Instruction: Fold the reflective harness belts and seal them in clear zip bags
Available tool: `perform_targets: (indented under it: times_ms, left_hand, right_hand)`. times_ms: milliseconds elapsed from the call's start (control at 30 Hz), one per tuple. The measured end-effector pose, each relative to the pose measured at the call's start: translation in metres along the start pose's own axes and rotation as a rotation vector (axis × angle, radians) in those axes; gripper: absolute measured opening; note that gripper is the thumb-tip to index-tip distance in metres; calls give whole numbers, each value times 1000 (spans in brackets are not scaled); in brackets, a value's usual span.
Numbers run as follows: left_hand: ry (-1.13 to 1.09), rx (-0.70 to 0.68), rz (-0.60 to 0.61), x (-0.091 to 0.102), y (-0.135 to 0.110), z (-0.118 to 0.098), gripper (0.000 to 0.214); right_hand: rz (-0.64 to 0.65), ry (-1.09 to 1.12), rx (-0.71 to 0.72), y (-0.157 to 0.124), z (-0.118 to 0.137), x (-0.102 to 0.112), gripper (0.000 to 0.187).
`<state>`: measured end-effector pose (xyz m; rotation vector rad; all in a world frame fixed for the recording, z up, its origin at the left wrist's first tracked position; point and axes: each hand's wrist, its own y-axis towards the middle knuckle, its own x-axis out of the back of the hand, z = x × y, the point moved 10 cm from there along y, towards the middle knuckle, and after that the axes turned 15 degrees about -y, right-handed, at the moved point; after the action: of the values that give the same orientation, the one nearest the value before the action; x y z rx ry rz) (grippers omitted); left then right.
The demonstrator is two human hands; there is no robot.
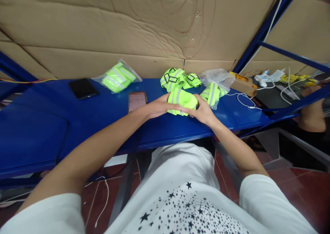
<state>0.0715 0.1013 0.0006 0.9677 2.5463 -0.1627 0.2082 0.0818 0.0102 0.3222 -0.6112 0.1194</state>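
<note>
Both of my hands grip a folded neon-yellow reflective vest (180,100) with silver stripes, just above the blue table's front part. My left hand (162,106) closes around its left side, thumb across the front. On the right side, my right hand (202,111) holds it, and the two thumbs nearly meet. The fingers behind the bundle are hidden. Just beyond lies a loose heap of neon reflective straps (171,78) with black buckles, which may join the held bundle. To the right, a clear plastic bag (213,96) contains more of the neon material.
A bagged neon bundle (118,77), a black phone (83,88) and a pinkish phone-like device (137,101) lie on the blue table (87,120). A brown box (243,84) and white cables (244,101) are at right. Blue posts and a cardboard wall border the table. Another person's arm (313,113) is far right.
</note>
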Motion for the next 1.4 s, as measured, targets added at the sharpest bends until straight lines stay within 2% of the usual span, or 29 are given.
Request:
perform_targets:
  times_ms: [133,200,300,367,433,533,567,600,633,667,700,733,767,833,900,1000,1067,1133,1233,1333,1400]
  left_hand:
    - [-61,3,145,-11,-1,-3,68]
    - [-32,-20,120,-9,-2,-4,75]
    - [32,-85,8,-2,-4,-7,82]
    - [78,-89,23,-7,-3,-5,85]
    - [97,-97,35,-10,-2,-4,82]
    - [45,-108,-38,-5,2,-6,74]
    - [11,-121,-86,-1,3,-8,73]
    - [-26,-143,-139,5,4,-11,72]
    - [-67,-171,-194,12,4,-15,70]
    - [-108,-205,-254,19,3,-20,68]
    - [-150,-236,-312,27,2,-23,67]
    - [-190,-260,-361,34,1,-26,66]
    - [-227,-275,-404,41,0,-28,66]
    - [-298,-281,-460,52,-1,-28,63]
    - [-355,-271,-472,57,0,-27,54]
    - [-396,-269,-465,58,0,-30,39]
    - [-385,-289,-428,52,-2,-36,35]
    - [-346,-309,-374,42,-4,-44,37]
    - [-260,-327,-336,27,-7,-50,45]
    - [-183,-346,-342,20,-8,-50,55]
    - [-155,-358,-366,23,-7,-48,60]
  right_hand:
    - [80,213,-23,10,9,-9,70]
    - [87,223,-4,11,12,-12,71]
    - [70,139,-7,6,7,-14,73]
    - [107,108,-9,3,1,-14,74]
    - [253,87,44,3,3,-13,73]
    - [592,-70,183,13,9,0,71]
    - [566,-176,196,28,6,18,66]
    - [384,-296,182,52,2,47,60]
    - [124,-449,148,76,-1,83,56]
    - [-103,-621,74,94,-6,114,52]
    - [-259,-785,-26,108,-14,135,48]
    - [-316,-921,-136,120,-25,145,46]
    - [-300,-1026,-229,132,-38,147,48]
    - [-239,-1122,-348,147,-62,144,45]
    - [-226,-1128,-393,152,-75,141,35]
    - [-324,-1118,-393,144,-72,144,32]
    - [-409,-1078,-316,134,-54,139,36]
    - [-461,-929,-143,123,-29,121,33]
    - [-377,-598,96,109,3,74,21]
    - [-285,-465,210,98,20,35,13]
    - [-263,-426,245,93,23,22,15]
